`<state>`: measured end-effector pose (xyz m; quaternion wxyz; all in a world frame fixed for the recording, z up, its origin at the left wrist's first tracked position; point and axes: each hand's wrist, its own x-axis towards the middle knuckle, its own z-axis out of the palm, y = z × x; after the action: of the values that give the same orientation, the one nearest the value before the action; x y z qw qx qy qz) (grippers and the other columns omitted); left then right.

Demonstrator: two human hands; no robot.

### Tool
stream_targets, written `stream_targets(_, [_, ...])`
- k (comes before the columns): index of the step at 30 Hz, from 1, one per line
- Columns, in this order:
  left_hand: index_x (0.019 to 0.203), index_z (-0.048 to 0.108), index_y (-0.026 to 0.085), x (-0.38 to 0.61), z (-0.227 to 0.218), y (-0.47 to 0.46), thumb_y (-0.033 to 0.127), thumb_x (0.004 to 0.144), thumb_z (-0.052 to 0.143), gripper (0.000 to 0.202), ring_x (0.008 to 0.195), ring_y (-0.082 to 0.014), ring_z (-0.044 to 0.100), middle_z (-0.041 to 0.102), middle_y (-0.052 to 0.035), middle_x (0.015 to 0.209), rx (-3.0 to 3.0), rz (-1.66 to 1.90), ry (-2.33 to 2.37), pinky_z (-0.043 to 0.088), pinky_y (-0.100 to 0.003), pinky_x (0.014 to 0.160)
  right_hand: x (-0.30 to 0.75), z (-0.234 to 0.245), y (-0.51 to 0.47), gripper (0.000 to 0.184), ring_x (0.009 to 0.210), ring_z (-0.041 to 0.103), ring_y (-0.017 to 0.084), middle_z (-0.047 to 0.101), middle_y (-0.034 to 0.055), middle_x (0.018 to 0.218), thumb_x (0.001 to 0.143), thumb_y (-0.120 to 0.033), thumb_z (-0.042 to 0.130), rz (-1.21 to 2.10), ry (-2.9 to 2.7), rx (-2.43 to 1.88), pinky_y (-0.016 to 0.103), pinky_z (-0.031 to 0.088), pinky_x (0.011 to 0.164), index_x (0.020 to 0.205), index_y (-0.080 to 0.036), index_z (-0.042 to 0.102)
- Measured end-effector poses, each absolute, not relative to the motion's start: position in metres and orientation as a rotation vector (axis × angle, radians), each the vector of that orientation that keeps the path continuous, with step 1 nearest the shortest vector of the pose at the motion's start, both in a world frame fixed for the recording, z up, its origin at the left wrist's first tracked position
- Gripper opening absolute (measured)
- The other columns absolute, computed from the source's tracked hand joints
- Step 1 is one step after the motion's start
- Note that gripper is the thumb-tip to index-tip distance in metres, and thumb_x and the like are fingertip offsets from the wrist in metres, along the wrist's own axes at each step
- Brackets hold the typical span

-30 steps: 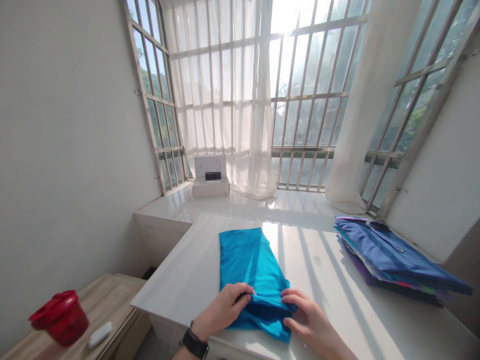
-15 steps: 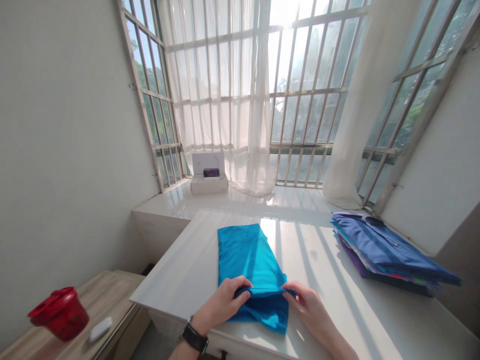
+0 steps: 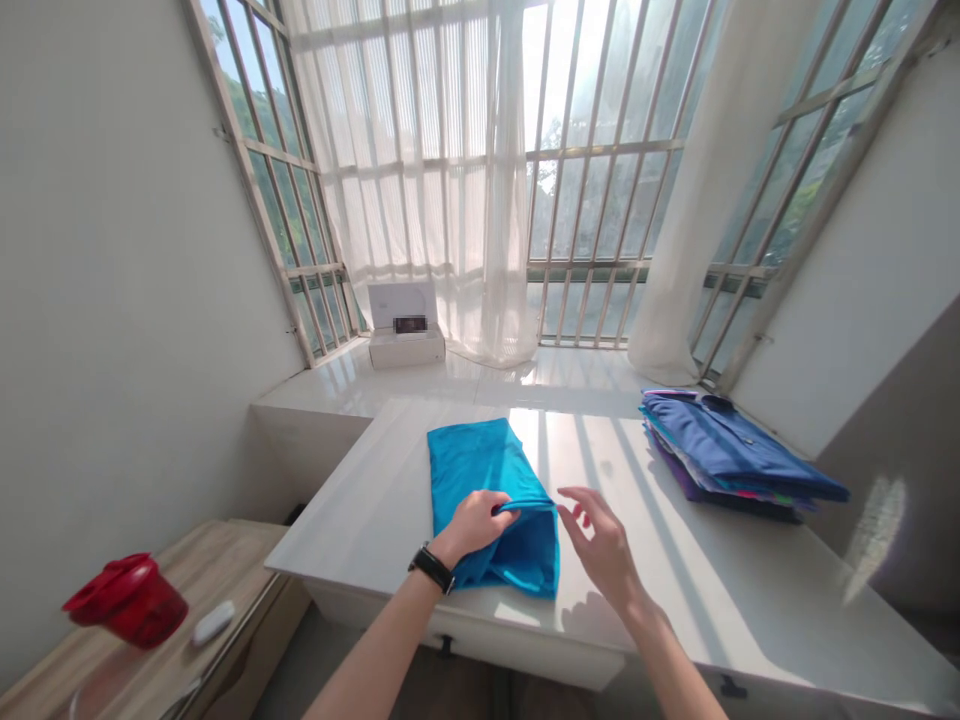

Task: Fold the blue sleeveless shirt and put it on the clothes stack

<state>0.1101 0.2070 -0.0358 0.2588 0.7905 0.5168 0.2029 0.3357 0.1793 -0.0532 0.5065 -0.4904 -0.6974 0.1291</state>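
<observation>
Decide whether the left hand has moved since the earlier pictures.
Yes: the left hand has moved forward, away from the near edge of the white table and toward its far edge.

Cloth lies on the table, left of seemingly stacked clothes

Left hand gripping blue cloth

No lettering legible — white box perhaps marked, too small
</observation>
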Motion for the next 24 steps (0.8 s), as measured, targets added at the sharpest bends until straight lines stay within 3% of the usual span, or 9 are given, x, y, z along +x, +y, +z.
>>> stream_targets(4, [0.075,0.063,0.018,0.103,-0.043,0.216,0.035,0.1,0.045,0.035,0.064,-0.0137,0.044,0.053,0.003,0.066,2.05,0.624,1.376,0.034,-0.025,0.062,0.345,-0.052,0.146,0.025,0.084,0.069,0.022,0.074,0.0108,0.102,0.099,-0.042,0.057,0.322,-1.8,-1.184,0.038,0.06,0.079,0.104,-0.023,0.072])
stream_targets(6, [0.069,0.059,0.018,0.106,-0.043,0.214,0.035,0.099,0.047,0.036,0.063,-0.013,0.041,0.047,0.0042,0.062,2.025,0.654,1.397,0.03,-0.026,0.06,0.344,-0.061,0.13,0.024,0.105,0.07,0.025,0.074,0.0109,0.114,0.095,-0.038,0.064,0.411,-2.021,-1.123,0.038,0.06,0.092,0.114,-0.026,0.072])
stream_targets(8, [0.064,0.056,0.019,0.11,-0.042,0.212,0.033,0.097,0.05,0.036,0.061,-0.0126,0.039,0.044,0.0049,0.059,2.006,0.665,1.428,0.026,-0.028,0.059,0.342,-0.073,0.121,0.037,0.116,0.068,0.026,0.072,0.0099,0.127,0.092,-0.034,0.067,0.433,-2.175,-1.058,0.04,0.057,0.101,0.129,-0.029,0.068])
stream_targets(11, [0.06,0.052,0.019,0.117,-0.039,0.208,0.03,0.094,0.053,0.036,0.059,-0.0124,0.037,0.04,0.0053,0.056,1.987,0.658,1.472,0.022,-0.029,0.058,0.337,-0.086,0.12,0.043,0.114,0.068,0.023,0.07,0.0086,0.131,0.095,-0.025,0.059,0.379,-2.255,-0.986,0.04,0.055,0.104,0.138,-0.032,0.062])
stream_targets(15, [0.058,0.05,0.02,0.12,-0.036,0.206,0.029,0.093,0.055,0.036,0.059,-0.0122,0.038,0.039,0.0056,0.055,1.978,0.644,1.491,0.02,-0.029,0.057,0.326,-0.071,0.13,0.026,0.106,0.068,0.022,0.073,0.0036,0.119,0.098,-0.022,0.054,0.382,-2.371,-1.004,0.034,0.057,0.092,0.112,-0.034,0.072])
stream_targets(18, [0.06,0.052,0.02,0.121,-0.035,0.206,0.028,0.091,0.055,0.033,0.059,-0.0123,0.039,0.041,0.0056,0.056,1.97,0.637,1.493,0.02,-0.028,0.056,0.315,-0.055,0.135,0.024,0.103,0.068,0.02,0.073,0.0032,0.112,0.1,-0.021,0.048,0.433,-2.355,-1.0,0.032,0.056,0.09,0.103,-0.031,0.069])
stream_targets(22, [0.062,0.057,0.019,0.122,-0.036,0.208,0.026,0.089,0.055,0.028,0.061,-0.0131,0.041,0.044,0.0052,0.057,1.974,0.628,1.472,0.022,-0.028,0.057,0.302,-0.058,0.143,0.021,0.085,0.07,0.02,0.074,0.0028,0.095,0.102,-0.029,0.044,0.458,-2.207,-1.07,0.033,0.055,0.078,0.107,-0.028,0.064])
stream_targets(24, [0.062,0.058,0.019,0.122,-0.036,0.209,0.026,0.089,0.055,0.028,0.061,-0.0132,0.041,0.045,0.0052,0.057,1.979,0.631,1.46,0.023,-0.028,0.057,0.297,-0.066,0.148,0.023,0.085,0.071,0.021,0.076,0.0039,0.096,0.103,-0.033,0.042,0.503,-2.138,-1.097,0.033,0.055,0.076,0.108,-0.027,0.064])
